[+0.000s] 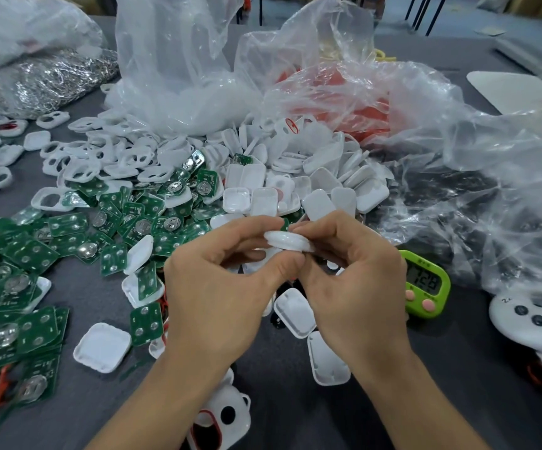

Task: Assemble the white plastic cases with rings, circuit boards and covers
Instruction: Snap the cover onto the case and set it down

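Both hands meet at the middle of the head view around one white plastic case (pixel 290 242), held edge-on above the table. My left hand (pixel 217 287) grips its left side with curled fingers and thumb. My right hand (pixel 350 277) pinches its right side; a sliver of green circuit board (pixel 285 224) shows at the top edge between my fingertips. Loose green circuit boards (pixel 68 241) cover the table to the left. White covers (pixel 295 190) are heaped behind my hands, and white case frames with holes (pixel 77 157) lie further left. A bag of metal rings (pixel 42 79) sits at the far left.
Crumpled clear plastic bags (pixel 425 125) fill the back and right, one holding red parts. A green digital timer (pixel 425 284) stands right of my hands. Single white shells (pixel 102 347) lie near the front on the grey table (pixel 441 368). A white device (pixel 536 323) is at the right edge.
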Motion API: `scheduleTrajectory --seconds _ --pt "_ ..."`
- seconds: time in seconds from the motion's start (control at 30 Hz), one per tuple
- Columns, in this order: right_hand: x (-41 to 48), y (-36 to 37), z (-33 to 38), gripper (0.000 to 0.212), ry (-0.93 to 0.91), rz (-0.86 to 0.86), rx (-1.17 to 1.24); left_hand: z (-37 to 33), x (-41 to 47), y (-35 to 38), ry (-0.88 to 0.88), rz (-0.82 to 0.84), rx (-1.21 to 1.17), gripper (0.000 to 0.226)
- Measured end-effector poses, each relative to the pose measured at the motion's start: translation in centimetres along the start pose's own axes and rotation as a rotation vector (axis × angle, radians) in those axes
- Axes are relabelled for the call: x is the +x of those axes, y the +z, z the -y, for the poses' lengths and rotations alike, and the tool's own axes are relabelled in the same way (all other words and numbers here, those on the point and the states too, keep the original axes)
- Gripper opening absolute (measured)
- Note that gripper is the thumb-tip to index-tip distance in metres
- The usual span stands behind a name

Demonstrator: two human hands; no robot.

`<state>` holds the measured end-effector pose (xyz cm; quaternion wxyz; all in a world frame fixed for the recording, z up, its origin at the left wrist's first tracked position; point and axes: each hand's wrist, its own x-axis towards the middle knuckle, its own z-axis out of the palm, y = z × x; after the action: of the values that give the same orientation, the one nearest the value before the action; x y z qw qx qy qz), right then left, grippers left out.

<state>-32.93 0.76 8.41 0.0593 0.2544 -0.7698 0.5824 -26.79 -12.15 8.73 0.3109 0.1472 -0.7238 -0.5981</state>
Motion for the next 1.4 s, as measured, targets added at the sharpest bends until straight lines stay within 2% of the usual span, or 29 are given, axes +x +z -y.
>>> scheduleTrajectory --seconds 0.2,0.33,0.43,0.5,0.63,0.8,1.03,1.2,1.4 --pt "-0.3 0.5 0.4 0.020 -0.024 -0.102 -0.160 -0.4 -0.4 0.8 -0.106 -0.060 -0.030 0.039" --pt "-0.6 0.9 0.4 0.022 -0.027 -0.075 -0.243 -0.5 -0.6 1.2 -0.152 -0.048 -0.068 0.031" --pt "-0.4 0.6 0.6 0.020 0.026 0.010 -0.107 -0.5 -0.1 0.8 -0.203 -0.018 -0.095 0.027" --pt "0.1 0.0 0.6 0.026 0.079 0.092 0.009 -0.4 0.4 0.4 -0.259 0.026 -0.152 0.027" --pt "0.9 -1.0 0.2 0.037 0.172 0.199 0.082 -0.4 0.8 -0.1 -0.300 0.131 -0.184 0.035" --pt "0.9 -1.2 -0.3 0.041 0.225 0.210 0.129 -0.4 0.7 0.1 -0.281 0.155 -0.165 0.034" --pt "0.1 -0.2 0.1 0.030 0.249 0.163 0.194 0.0 0.4 0.6 -0.218 0.145 -0.119 0.038" --pt "0.5 -0.7 -0.1 0.036 0.322 0.214 0.218 0.8 0.6 0.5 -0.325 0.157 -0.178 0.036" --pt "0.6 -1.0 -0.7 0.038 0.396 0.252 0.231 1.1 0.5 0.5 -0.323 0.164 -0.192 0.032"
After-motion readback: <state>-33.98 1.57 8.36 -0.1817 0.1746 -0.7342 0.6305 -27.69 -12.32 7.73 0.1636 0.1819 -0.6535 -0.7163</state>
